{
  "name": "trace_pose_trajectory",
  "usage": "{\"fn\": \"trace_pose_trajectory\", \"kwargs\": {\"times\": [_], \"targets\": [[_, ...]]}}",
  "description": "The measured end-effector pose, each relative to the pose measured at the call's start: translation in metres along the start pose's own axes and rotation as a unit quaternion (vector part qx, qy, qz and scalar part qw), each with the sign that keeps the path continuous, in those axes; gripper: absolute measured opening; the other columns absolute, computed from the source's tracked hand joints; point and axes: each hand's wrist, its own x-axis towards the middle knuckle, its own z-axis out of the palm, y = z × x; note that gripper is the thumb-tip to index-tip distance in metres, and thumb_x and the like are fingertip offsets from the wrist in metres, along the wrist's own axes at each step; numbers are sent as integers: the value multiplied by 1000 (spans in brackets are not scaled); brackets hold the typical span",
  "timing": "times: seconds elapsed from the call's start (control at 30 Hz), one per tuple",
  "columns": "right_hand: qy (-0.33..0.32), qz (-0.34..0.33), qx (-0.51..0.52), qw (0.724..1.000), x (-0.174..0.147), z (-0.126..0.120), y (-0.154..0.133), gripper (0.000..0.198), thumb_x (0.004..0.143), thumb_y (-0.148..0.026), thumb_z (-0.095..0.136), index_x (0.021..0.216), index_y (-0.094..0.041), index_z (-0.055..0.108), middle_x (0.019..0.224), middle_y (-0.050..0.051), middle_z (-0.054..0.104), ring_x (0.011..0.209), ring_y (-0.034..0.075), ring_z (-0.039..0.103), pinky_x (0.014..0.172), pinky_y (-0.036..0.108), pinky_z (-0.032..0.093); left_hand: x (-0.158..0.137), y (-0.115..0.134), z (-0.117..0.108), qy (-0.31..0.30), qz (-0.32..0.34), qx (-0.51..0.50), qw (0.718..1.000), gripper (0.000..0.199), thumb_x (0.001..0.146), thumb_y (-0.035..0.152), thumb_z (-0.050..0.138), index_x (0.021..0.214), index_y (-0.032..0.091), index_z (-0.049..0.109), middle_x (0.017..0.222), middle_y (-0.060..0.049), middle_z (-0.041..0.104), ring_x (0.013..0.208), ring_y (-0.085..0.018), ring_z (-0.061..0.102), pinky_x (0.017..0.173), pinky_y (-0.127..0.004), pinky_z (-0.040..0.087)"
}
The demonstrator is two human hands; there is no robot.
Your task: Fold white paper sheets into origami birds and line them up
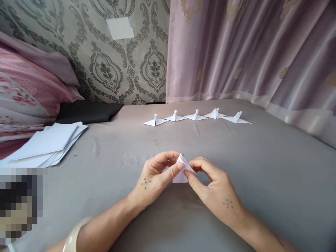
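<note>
A small piece of folded white paper point(180, 177) is held up between my two hands, over the grey cloth surface. My left hand point(157, 176) pinches its upper left side, the thumb pressed on the front face. On the right edge, the thumb and fingers of my right hand point(214, 178) grip the folded layers. The paper's tip points up, and a flat flap hangs below the thumbs. Part of the paper is hidden behind my fingers. Beyond my hands, several folded white paper figures point(196, 116) stand in a row, each with an upright peak and flat pointed sides.
A stack of white paper sheets point(49, 140) lies at the left, in front of a black folded item point(86, 111). Pink floral fabric point(23, 94) is heaped at the far left. Patterned wallpaper and a mauve curtain point(223, 52) border the back. A pixelated patch covers the lower left corner.
</note>
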Motion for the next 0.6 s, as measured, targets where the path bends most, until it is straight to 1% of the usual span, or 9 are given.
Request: {"fn": "trace_pose_trajectory", "kwargs": {"times": [0.1, 0.17, 0.23, 0.3, 0.37, 0.47, 0.53, 0.57, 0.6], "targets": [[27, -29, -12, 999, -1, 1, 2, 4, 87, -21, 58, 88, -24, 59, 82, -3, 59, 79, 12, 58, 74, 23, 48, 1, -3, -2, -16, 22, 36, 999, 11, 83, 27, 68, 90, 18, 71, 88, -4, 71, 85, -17, 65, 81, -28, 51], [75, -67, -30, 994, -1, 2, 4, 13, 85, -19, 60, 97, -24, 57, 91, -1, 60, 85, 13, 59, 79, 25, 48, 1, -5, -2, -5, 52, 70, 996, 9, 84, 26, 68, 87, 18, 72, 86, -3, 70, 83, -16, 63, 80, -27, 50], [117, -117, -57, 985, 0, 2, 5, 18, 84, -16, 61, 100, -23, 57, 97, 1, 59, 90, 14, 59, 83, 26, 48, 0, -7, -2, 10, 88, 103, 991, 8, 84, 24, 68, 88, 18, 72, 85, -2, 69, 81, -14, 61, 78, -26, 49], [108, -157, -74, 979, 0, 1, 5, 15, 85, -14, 60, 97, -23, 58, 96, 2, 58, 90, 14, 59, 82, 27, 49, -1, -8, -1, 8, 116, 117, 986, 7, 83, 23, 68, 88, 18, 71, 85, -2, 68, 80, -14, 61, 77, -25, 48], [84, -166, -76, 980, 0, 1, 5, 14, 86, -14, 59, 97, -23, 58, 95, 2, 59, 89, 14, 60, 81, 27, 49, -1, -7, 0, 8, 112, 103, 988, 7, 83, 23, 69, 87, 18, 71, 85, -2, 68, 81, -14, 60, 78, -26, 47], [102, -122, -69, 985, -1, 3, 6, 26, 85, -18, 61, 109, -24, 54, 104, 4, 61, 95, 17, 60, 86, 32, 50, 1, -6, 0, 43, 40, 18, 998, 8, 82, 26, 70, 84, 19, 71, 83, -1, 67, 79, -14, 60, 75, -25, 47], [108, -59, -59, 991, -3, 5, 7, 38, 83, -24, 64, 118, -25, 50, 110, 6, 61, 97, 19, 60, 87, 35, 51, 3, -6, 0, 65, -12, -74, 995, 12, 81, 30, 71, 85, 19, 69, 83, -1, 68, 78, -13, 60, 73, -25, 46], [97, -25, -49, 994, -3, 6, 7, 41, 82, -27, 65, 120, -26, 50, 110, 5, 62, 97, 19, 60, 86, 35, 52, 4, -7, -1, 69, -29, -117, 990, 14, 80, 32, 72, 86, 20, 68, 84, -1, 68, 79, -14, 60, 72, -25, 46], [79, 6, -34, 996, -3, 6, 7, 38, 82, -29, 65, 118, -26, 52, 107, 4, 64, 96, 19, 61, 84, 35, 52, 5, -7, -1, 69, -44, -153, 985, 16, 80, 34, 72, 87, 20, 68, 85, -1, 67, 80, -14, 60, 72, -25, 46]]}}
